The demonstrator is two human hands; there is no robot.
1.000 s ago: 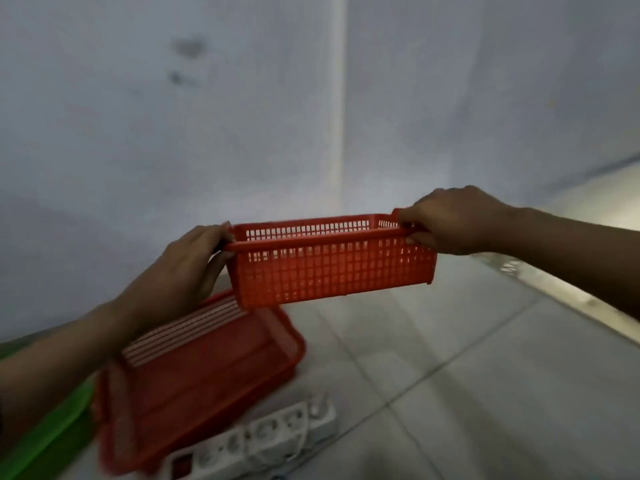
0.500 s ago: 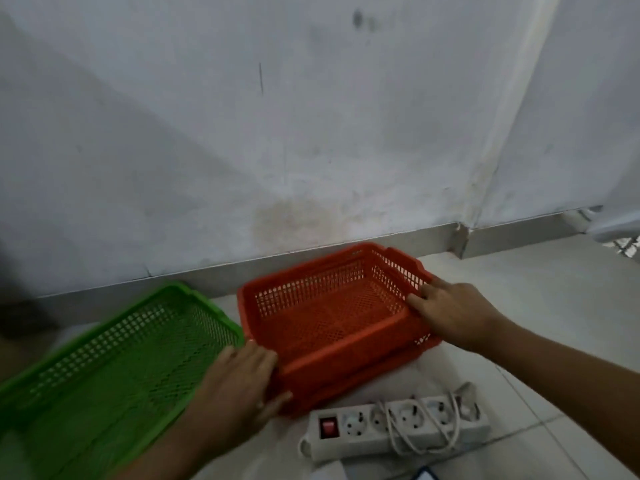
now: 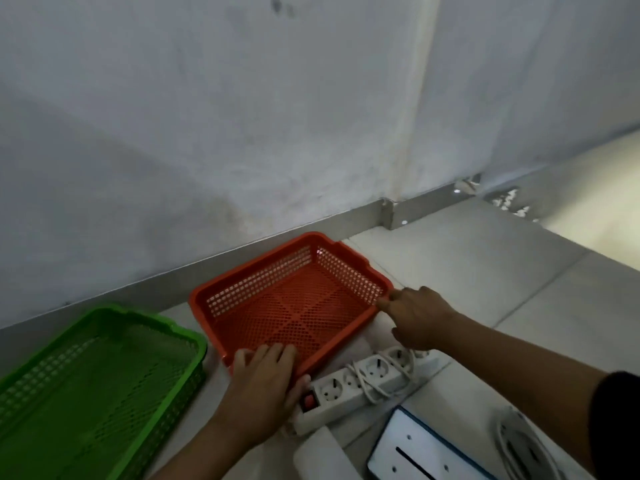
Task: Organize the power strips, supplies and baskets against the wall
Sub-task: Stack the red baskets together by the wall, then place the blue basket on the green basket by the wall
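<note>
An orange mesh basket [image 3: 287, 306] sits on the tiled floor a little in front of the wall's grey baseboard [image 3: 138, 282]. My left hand [image 3: 263, 386] lies over its near corner with the fingers curled on the rim. My right hand [image 3: 419, 317] pinches the rim at its right corner. A green mesh basket [image 3: 86, 386] lies on the floor to the left, close beside the orange one. A white power strip [image 3: 346, 389] with a red switch and its cord wrapped around it lies just in front of the orange basket, partly under my right hand.
A white box with a blue edge [image 3: 408, 452] and a white block [image 3: 318, 455] lie at the bottom of the view. A coiled white cable [image 3: 526, 445] is at the bottom right. The wall corner and open floor tiles are to the right.
The orange basket came down from mid-air onto the floor by the wall. Since half a second ago it sits lower and squarer, with both hands still at its corners.
</note>
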